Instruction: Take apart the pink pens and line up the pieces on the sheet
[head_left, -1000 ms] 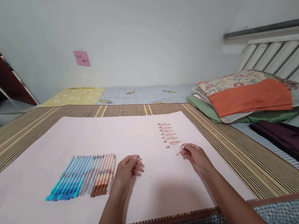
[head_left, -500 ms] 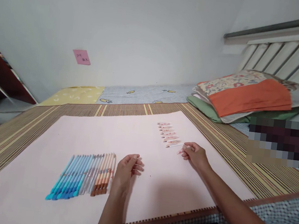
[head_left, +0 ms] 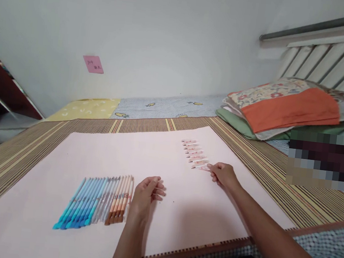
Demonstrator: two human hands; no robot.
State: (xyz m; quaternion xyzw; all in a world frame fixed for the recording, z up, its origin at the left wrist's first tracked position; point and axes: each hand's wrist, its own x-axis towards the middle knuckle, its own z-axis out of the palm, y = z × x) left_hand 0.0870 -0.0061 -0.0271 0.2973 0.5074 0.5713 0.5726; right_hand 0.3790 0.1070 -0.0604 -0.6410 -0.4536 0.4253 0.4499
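Observation:
My right hand (head_left: 221, 174) is pinched at the near end of a column of short, slim pen-like pieces (head_left: 194, 152) with dark tips and pink-patterned bodies. Between its fingertips is a small, clear, pink-patterned piece (head_left: 204, 168), partly hidden, touching or overlapping the nearest white stick; I cannot tell which. My left hand (head_left: 147, 192) rests on the pale pink sheet (head_left: 94, 153) with loosely curled fingers apart and nothing in them. Just left of it lies a row of pens, side by side: blue ones (head_left: 84, 202), clear ones (head_left: 105, 202) and peach-and-brown ones (head_left: 119, 201).
A striped mat (head_left: 238, 149) lies beneath the sheet. At the back right are stacked cushions (head_left: 291, 113) beside a white slatted headboard (head_left: 335, 60). A pink note (head_left: 93, 64) sticks to the wall. Tiny dark specks dot the sheet between my hands.
My right hand has shifted slightly left, bringing the pink-patterned piece from below the nearest white stick up to it. My left hand has stayed put.

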